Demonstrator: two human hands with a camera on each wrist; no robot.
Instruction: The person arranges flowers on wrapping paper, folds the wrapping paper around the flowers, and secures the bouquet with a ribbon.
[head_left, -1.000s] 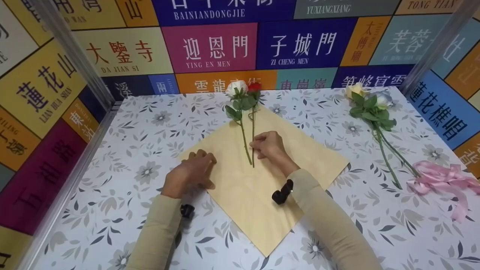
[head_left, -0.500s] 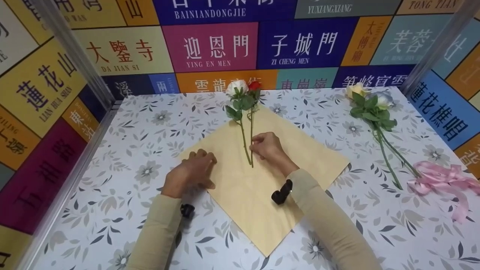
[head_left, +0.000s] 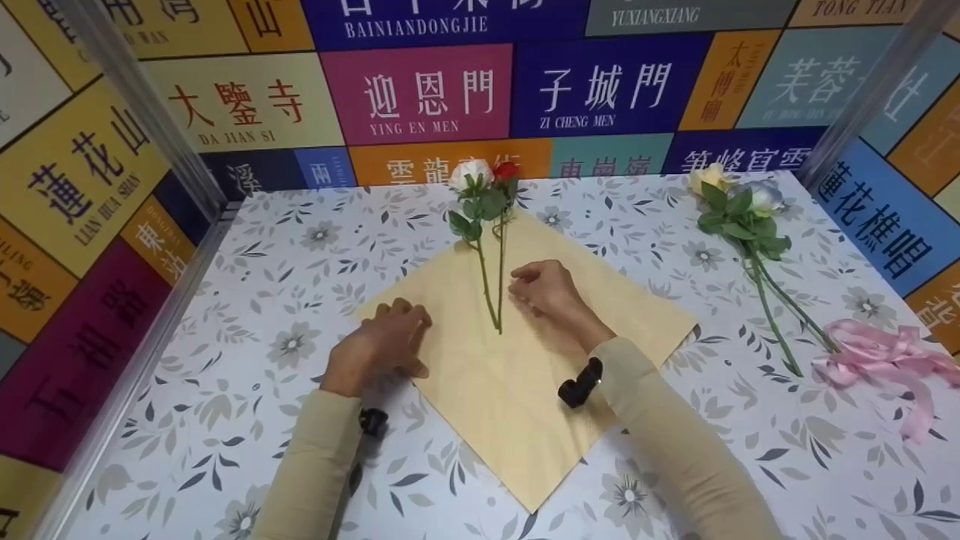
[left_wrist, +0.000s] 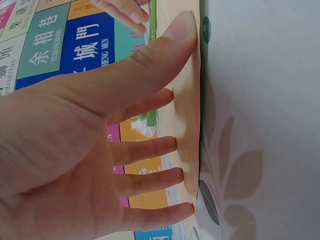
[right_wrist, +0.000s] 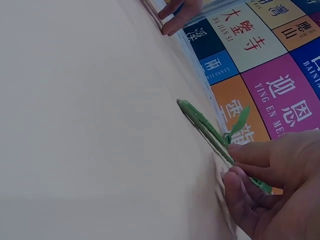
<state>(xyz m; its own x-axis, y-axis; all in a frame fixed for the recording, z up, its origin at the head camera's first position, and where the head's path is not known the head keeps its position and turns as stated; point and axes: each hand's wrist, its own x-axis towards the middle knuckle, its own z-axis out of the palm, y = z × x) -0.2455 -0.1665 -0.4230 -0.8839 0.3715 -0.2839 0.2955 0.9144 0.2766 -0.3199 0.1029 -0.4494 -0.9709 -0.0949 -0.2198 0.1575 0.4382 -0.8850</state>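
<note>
A white rose [head_left: 472, 176] and a red rose [head_left: 505, 171] lie side by side on a square of tan wrapping paper [head_left: 525, 427], blooms past its far corner. Their green stems [right_wrist: 200, 122] meet at the lower ends. Just right of the stems is my right hand [head_left: 555, 291], its fingers loosely bent, apart from the stems and holding nothing. My left hand [head_left: 381, 341] rests at the paper's left corner. In the left wrist view, its spread fingertips and thumb [left_wrist: 175, 35] touch the paper near the edge.
On the right lie a yellow rose [head_left: 709, 180] and a pale blue rose [head_left: 763, 198], stems crossing. Pink ribbon [head_left: 885, 356] is heaped by their stem ends. A flower-patterned cloth [head_left: 247, 360] covers the table, and printed panels [head_left: 427, 94] stand behind.
The red rose's stem has shifted left until its end meets the white rose's stem. My right hand has let go of it and drawn slightly right. My left hand stays put.
</note>
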